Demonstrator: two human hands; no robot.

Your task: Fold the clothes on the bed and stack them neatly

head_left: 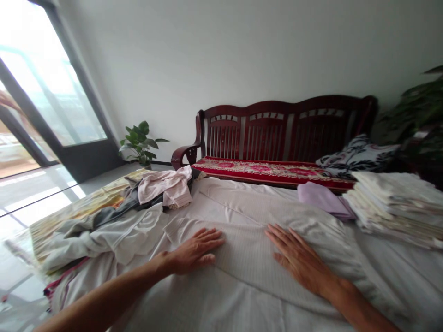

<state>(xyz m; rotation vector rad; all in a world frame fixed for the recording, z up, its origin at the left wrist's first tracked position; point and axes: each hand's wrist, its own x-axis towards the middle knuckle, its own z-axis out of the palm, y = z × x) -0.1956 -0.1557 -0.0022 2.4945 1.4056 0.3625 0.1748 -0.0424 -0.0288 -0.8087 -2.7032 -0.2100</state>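
A pair of pale ribbed pants (pixel 242 237) lies spread on a white sheet (pixel 207 304), its two legs pointing left and its gathered waist at the right. My left hand (pixel 197 251) rests flat on the nearer leg, close to the cuff, fingers stretched out. Farther right on the same leg, my right hand (pixel 297 258) also lies flat with its fingers apart. Neither hand grips anything.
Loose clothes (pixel 166 184) are heaped at the left. A folded lilac cloth (pixel 323 200) and a stack of folded fabric (pixel 398 207) sit at the right. Behind stands a dark wooden bench (pixel 263 133) with a red floral cover and a patterned cushion (pixel 360 157).
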